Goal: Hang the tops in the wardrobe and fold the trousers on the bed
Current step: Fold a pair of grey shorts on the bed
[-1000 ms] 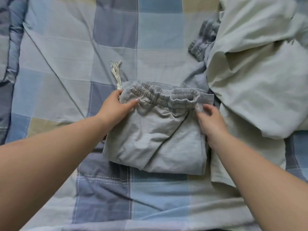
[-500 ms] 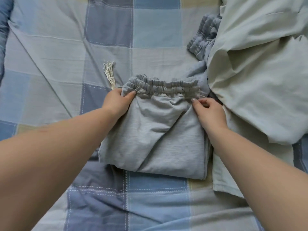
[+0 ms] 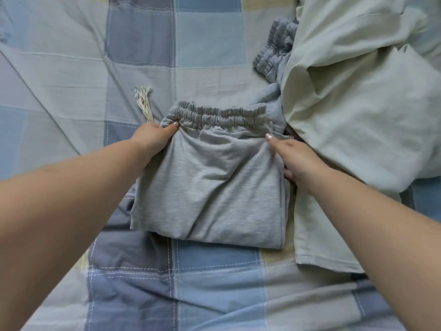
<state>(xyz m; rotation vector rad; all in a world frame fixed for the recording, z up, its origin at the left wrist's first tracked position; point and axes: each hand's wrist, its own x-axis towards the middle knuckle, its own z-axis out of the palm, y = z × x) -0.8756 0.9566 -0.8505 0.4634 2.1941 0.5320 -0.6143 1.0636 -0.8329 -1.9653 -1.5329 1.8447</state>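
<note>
Grey trousers (image 3: 214,187) lie folded into a small rectangle on the checked bed cover (image 3: 202,283), elastic waistband at the far edge. My left hand (image 3: 152,139) grips the waistband's left corner, thumb on top and fingers hidden under the cloth. My right hand (image 3: 293,158) rests along the fold's right edge with its index finger straight, touching the right corner below the waistband. A cream drawstring tassel (image 3: 143,103) sticks out beside my left hand.
A large pale green garment (image 3: 358,103) lies crumpled at the right, touching the trousers' right side. A blue-grey garment with a gathered band (image 3: 274,51) pokes out from under it. Bare bed cover stretches to the left and toward me.
The waistband has been laid flat and straightened. My right hand has let go of its pinch on the right corner and now lies along the right edge. My left hand keeps its grip.
</note>
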